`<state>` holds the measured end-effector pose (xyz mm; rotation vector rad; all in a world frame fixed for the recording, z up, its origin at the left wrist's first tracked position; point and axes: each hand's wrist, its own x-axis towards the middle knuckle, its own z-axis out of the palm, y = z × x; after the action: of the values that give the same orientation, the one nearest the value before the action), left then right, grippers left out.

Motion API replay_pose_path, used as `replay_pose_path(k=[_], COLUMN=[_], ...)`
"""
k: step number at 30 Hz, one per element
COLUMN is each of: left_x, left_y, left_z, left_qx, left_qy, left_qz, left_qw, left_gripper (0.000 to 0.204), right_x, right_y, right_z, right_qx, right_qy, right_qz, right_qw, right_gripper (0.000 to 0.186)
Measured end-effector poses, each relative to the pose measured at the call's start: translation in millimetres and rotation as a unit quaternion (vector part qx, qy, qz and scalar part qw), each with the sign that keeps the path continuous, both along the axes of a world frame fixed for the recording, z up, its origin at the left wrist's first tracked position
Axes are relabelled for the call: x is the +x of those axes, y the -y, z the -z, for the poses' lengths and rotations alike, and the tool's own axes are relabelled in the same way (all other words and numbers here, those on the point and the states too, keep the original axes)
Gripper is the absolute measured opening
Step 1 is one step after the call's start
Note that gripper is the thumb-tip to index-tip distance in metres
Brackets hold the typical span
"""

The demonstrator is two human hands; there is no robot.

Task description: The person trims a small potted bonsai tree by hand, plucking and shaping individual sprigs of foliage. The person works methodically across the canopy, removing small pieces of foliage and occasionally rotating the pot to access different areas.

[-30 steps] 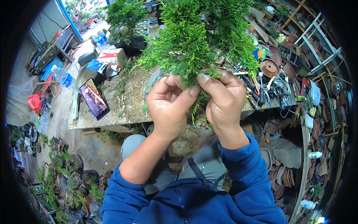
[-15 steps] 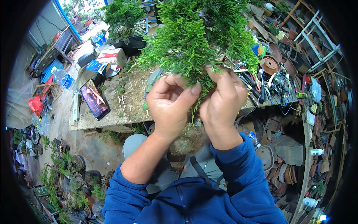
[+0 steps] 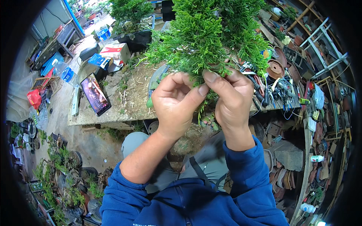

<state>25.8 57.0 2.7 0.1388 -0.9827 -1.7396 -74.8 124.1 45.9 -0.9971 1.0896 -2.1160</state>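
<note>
A bushy green juniper (image 3: 200,37) fills the top middle of the view, its scaly sprays hanging toward me. Both of my hands are at its lowest foliage. My left hand (image 3: 175,103) is closed, with thumb and forefinger pinching a juniper sprig at the tip. Close against it, my right hand (image 3: 233,96) pinches the same low foliage, thumb pressed to the bent forefinger. The two thumb tips nearly meet. Exactly which bit of green each hand grips is partly hidden by the fingers. Beneath them dangles a yellowish green spray (image 3: 201,113).
On the worktable (image 3: 132,96) lie soil and root bits. A lit phone (image 3: 95,94) leans at the left, near a water bottle (image 3: 65,71) and a carton (image 3: 115,52). Pliers and other hand tools (image 3: 281,90) crowd the right end, beside a brown pot (image 3: 275,69). Shelves of pots stand farther right.
My right thumb has come forward and now shows beside the left thumb tip; before, the right hand was turned more over the foliage. The view has shifted slightly.
</note>
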Motion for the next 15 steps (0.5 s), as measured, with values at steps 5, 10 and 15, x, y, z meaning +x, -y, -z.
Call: replay_pose_path(k=[5,10,15], left_x=[-0.6,0.4,2.1], left_y=[-0.1,-0.4,-2.7], left_z=[0.0,0.0,-2.8], left_qx=[0.002,0.0,-0.011], left_qy=[-0.01,-0.013,0.004], left_qz=[0.001,0.006,0.005], left_qw=[1.0,1.0,1.0], left_gripper=[0.028,0.027,0.027], right_x=[4.9,9.4,12.9], right_y=[6.8,6.9,13.3], right_z=[3.4,15.6,25.3], right_qx=[-0.046,-0.098,-0.18], right_qy=[0.044,0.017,0.032], right_qz=[0.018,0.063,0.114], right_qw=[0.998,0.993,0.976], right_gripper=[0.021,0.016,0.014])
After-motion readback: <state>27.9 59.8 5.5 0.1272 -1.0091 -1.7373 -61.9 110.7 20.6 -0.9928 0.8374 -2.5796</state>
